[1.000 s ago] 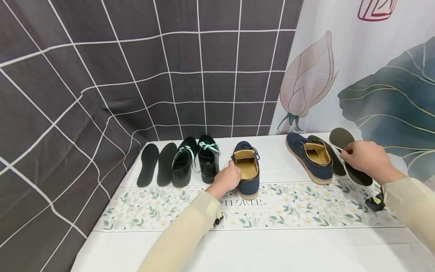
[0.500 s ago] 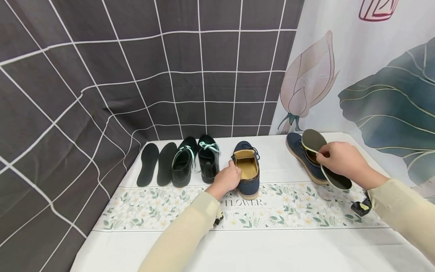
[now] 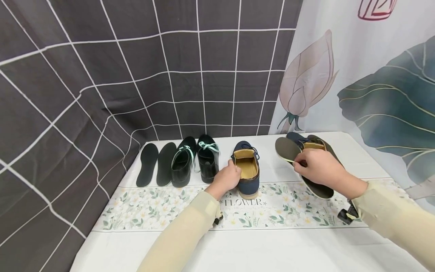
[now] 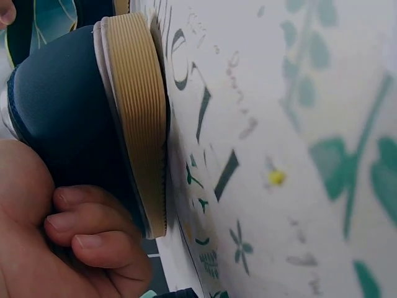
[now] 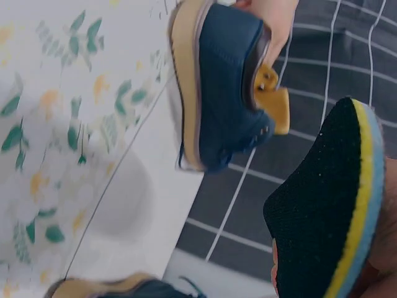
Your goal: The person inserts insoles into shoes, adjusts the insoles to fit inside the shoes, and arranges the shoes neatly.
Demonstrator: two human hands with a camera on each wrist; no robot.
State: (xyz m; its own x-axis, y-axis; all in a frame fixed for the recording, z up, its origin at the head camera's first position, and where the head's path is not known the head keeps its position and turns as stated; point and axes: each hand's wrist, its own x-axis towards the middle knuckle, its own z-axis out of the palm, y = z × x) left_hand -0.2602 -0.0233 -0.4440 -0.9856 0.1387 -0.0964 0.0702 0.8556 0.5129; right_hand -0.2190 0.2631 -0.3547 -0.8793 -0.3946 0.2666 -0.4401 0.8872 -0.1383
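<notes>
My left hand (image 3: 225,177) grips the left side of a navy lace-up shoe (image 3: 248,188) with a tan lining; its curled fingers (image 4: 105,251) show against the shoe's side in the left wrist view. To the right, my right hand (image 3: 321,168) pinches a dark insole (image 3: 287,149) near its middle. That insole is raised and tilted, and in the right wrist view its edge (image 5: 360,205) shows yellow and light blue layers. It overlaps a second navy shoe (image 3: 295,137), hiding much of it. Another dark insole (image 3: 327,146) lies beyond that shoe, partly covered by my hand.
Two black shoes (image 3: 181,175) with mint laces stand left of my left hand. Two black insoles (image 3: 147,165) lie beside them at the far left. A dark grid cloth (image 3: 217,87) and a flower-printed white cloth (image 3: 307,83) hang behind the table (image 3: 258,249).
My right hand has carried the insole leftward from the far right, across the second navy shoe, toward the shoe in my left hand. The left hand and its shoe have stayed in place.
</notes>
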